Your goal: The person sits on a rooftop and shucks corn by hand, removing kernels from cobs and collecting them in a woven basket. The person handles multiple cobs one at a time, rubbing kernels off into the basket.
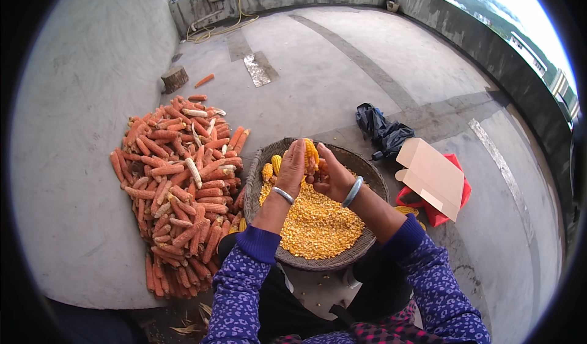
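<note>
Above a round woven basket [316, 265] that holds loose yellow corn kernels [321, 229], my left hand [292, 167] grips a partly shelled corn cob [311, 155]. My right hand [335, 172] is at the cob's right side, fingers curled near its lower part; whether they press on it is hard to tell. Yellow kernels remain on the cob's upper part. Several corn ears with kernels [276, 163] lie at the basket's left inner side, partly behind my left hand.
A large heap of bare reddish cobs [179, 174] lies left of the basket by the wall. Right of it are a black plastic bag [383, 130], a cardboard piece [431, 174] and a red bag [465, 190]. A wood block [174, 79] stands behind the heap.
</note>
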A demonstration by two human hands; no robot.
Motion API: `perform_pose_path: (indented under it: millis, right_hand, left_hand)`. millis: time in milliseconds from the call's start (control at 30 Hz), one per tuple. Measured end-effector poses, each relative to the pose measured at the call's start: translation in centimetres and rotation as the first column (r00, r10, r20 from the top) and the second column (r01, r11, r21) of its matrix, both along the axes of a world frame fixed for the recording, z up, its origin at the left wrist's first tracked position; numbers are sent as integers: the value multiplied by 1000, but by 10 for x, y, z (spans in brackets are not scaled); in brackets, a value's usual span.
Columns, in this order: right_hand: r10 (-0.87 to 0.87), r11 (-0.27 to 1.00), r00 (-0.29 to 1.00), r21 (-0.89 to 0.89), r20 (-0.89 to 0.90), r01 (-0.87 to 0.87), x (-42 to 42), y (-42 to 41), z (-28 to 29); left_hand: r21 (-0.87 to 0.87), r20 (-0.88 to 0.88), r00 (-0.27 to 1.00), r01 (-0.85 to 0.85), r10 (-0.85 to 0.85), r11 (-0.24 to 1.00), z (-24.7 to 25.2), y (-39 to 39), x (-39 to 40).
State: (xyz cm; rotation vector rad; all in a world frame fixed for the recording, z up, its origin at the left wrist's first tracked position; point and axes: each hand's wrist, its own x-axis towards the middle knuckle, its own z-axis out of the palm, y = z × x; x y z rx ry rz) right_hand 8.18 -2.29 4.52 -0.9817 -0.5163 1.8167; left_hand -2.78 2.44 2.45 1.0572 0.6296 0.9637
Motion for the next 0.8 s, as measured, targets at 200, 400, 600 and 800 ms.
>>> perform_pose_path:
  millis: [200,400,600,800]
  right_hand:
    - [-81,994,960,89,267,59,-9,4,-5]
    - [-137,980,960,176,243,95,-9,2,-15]
    - [23,1000,995,8,93,-23,-3,2,2]
    - [79,997,994,-9,75,-79,-6,2,6]
  left_hand:
    - [-116,60,995,-70,77,991,-13,5,10]
    - [-228,32,999,-28,36,973,-16,6,12]
    - [-355,124,992,23,23,935,3,2,7]
    - [-163,-181,977,-143,113,976,-12,1,4]
